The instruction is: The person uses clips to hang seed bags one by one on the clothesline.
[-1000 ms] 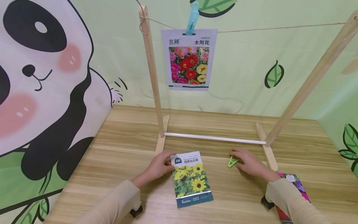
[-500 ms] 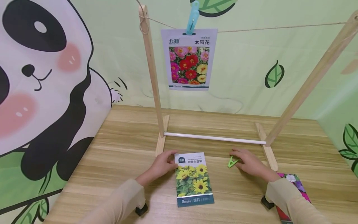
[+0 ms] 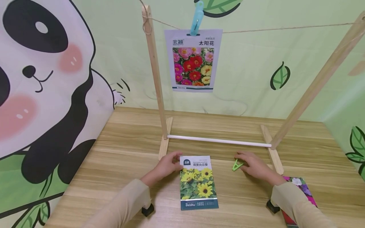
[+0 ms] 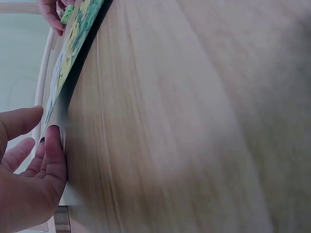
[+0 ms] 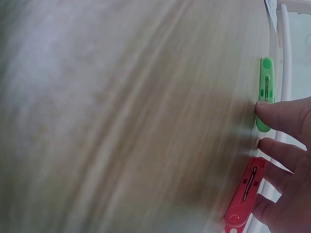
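We have the sunflower packet [image 3: 196, 183] face up on the bench [image 3: 114, 158], in front of the white bar [image 3: 219, 140], toward that bar's left half. Also in front of the bar, our left hand [image 3: 165, 166] sits at the packet's upper left edge; its grip is fairly wide, thumb and forefinger apart and loosely bent, the thumb meeting the edge.

Our right hand [image 3: 253, 164] rests in front of the bar's right half. Its grip is relaxed, the thumb against a green clip [image 5: 266, 82] and the fingers spread. In the right wrist view a red clip [image 5: 245, 194] lies close by those fingers, before the same bar; we cannot tell whether they touch it.

Beyond the bar's right end, nearer us, a purple-flowered packet [image 3: 302, 186] is partly covered by our right sleeve [image 3: 296, 202]. Above the bar, a blue clip [image 3: 196, 19] holds a portulaca packet [image 3: 192, 65] on the string [image 3: 285, 28].
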Available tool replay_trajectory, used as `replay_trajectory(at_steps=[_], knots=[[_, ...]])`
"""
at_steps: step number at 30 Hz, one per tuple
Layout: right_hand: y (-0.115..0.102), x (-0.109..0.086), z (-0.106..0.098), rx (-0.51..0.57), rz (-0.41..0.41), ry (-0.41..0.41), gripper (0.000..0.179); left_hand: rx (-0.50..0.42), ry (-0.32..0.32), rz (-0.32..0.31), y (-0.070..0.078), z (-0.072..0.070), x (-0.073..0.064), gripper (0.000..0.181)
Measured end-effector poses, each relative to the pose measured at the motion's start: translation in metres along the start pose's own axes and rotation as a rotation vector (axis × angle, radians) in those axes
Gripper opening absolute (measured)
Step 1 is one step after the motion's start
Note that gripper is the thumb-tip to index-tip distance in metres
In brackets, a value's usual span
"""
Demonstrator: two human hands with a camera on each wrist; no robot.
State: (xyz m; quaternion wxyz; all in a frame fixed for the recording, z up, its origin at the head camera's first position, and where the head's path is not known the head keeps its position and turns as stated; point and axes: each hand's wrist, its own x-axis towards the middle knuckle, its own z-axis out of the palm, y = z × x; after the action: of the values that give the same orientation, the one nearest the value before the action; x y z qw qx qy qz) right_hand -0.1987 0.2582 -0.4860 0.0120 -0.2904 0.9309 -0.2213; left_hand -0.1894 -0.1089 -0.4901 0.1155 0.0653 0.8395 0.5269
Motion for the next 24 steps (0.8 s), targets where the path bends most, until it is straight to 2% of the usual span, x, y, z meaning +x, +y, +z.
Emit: replay_trajectory(at_steps=[8, 15, 24], knots=[[0.0005, -0.0007, 0.0008, -0.006, -0.005, 0.011, 0.035, -0.042, 0.01, -0.02, -0.0021, 0.0013, 0.0041, 0.05], [0.0024, -0.0012, 0.0, 0.004, 0.002, 0.01, 0.034, -0.121, -0.011, -0.075, 0.0004, 0.0019, 0.0039, 0.048], [0.0024, -0.0018, -0.0018, 0.037, 0.006, 0.012, 0.036, -0.153, -0.007, -0.101, 0.0032, 0.0028, 0.0033, 0.046]])
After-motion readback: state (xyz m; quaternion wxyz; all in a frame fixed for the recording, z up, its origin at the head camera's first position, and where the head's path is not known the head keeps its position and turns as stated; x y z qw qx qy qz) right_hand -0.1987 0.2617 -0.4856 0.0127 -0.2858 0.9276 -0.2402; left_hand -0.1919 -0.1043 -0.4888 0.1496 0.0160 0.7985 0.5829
